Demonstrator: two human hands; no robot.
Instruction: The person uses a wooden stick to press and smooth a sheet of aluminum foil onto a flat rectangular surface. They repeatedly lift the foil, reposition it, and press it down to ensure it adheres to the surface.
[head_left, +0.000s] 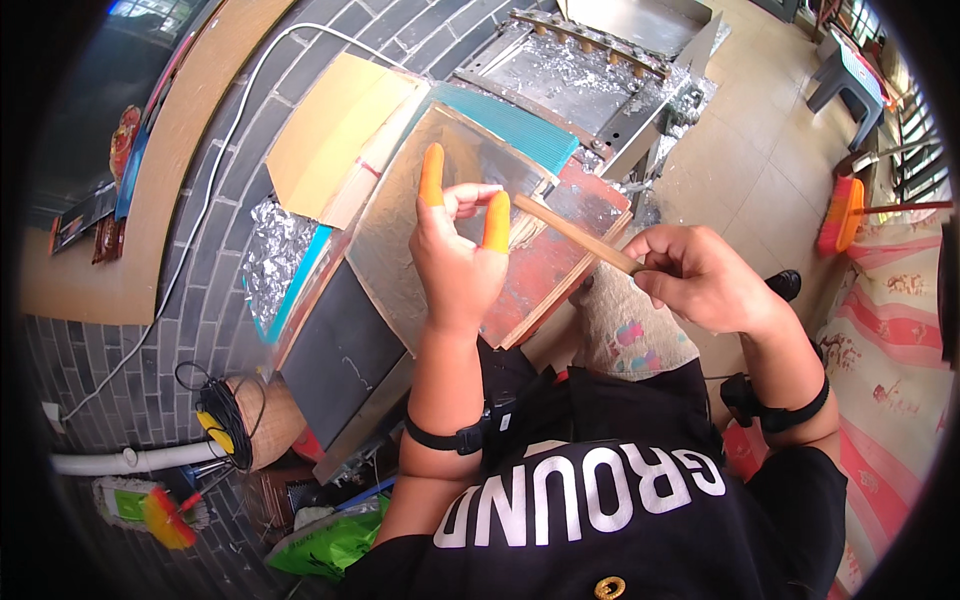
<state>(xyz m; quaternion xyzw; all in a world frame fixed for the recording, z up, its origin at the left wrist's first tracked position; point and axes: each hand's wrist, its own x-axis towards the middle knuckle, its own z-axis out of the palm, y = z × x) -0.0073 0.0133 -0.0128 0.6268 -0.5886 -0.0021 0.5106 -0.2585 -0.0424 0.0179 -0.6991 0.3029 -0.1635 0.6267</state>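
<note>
My left hand (463, 251) wears orange finger cots on two fingers and is raised over a board with a dull metallic-looking surface (397, 262). Its fingers are partly curled; whether anything thin is between them cannot be told. My right hand (686, 277) grips one end of a flat wooden or bamboo stick (574, 234), whose other end points towards my left hand. Under the stick lies a worn red board (559, 281), beside a stack of thin sheets with frayed edges. A speckled, paint-stained cloth (630, 322) covers my leg.
A tan cardboard piece (330, 135) and a teal-edged tray of silvery scraps (281, 255) lie on the left. Beyond a ribbed teal sheet (510, 124) stands a metal frame (562, 75) strewn with silvery flakes. A grey stool (851, 79) and an orange broom (841, 216) stand at right.
</note>
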